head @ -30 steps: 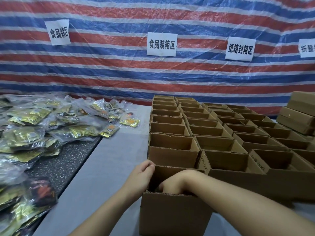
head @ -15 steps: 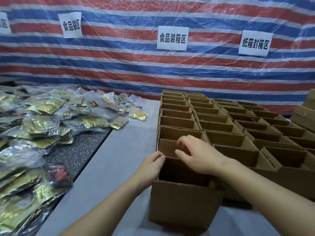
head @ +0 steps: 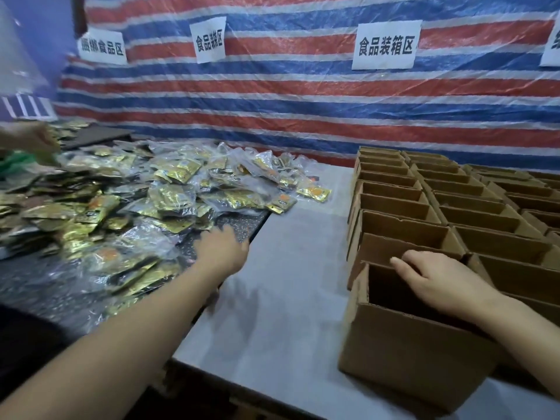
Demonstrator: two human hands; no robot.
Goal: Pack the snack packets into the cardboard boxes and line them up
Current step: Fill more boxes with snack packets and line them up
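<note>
The left hand reaches out to the left, above the edge where the dark speckled bench meets the grey bench. It is blurred, so I cannot tell if its fingers are spread or curled, and I cannot tell if it touches a packet. Just beside it, on the dark bench, lies a big heap of snack packets, gold and clear plastic, many of them one over another; some at the right end of the heap lie on the grey bench. The right hand rests on the nearest cardboard box, which stands open at the front right of the grey bench. Its fingers lie over the far rim of this box, a little curled, and the thumb side points to the left. I cannot see inside the box well, it is dark. Behind this box many open cardboard boxes stand in straight rows, touching each other, up to the striped tarp wall. On the wall hang white paper signs with black characters. At the far left edge, another person's hand is seen above the packets, very blurred.
</note>
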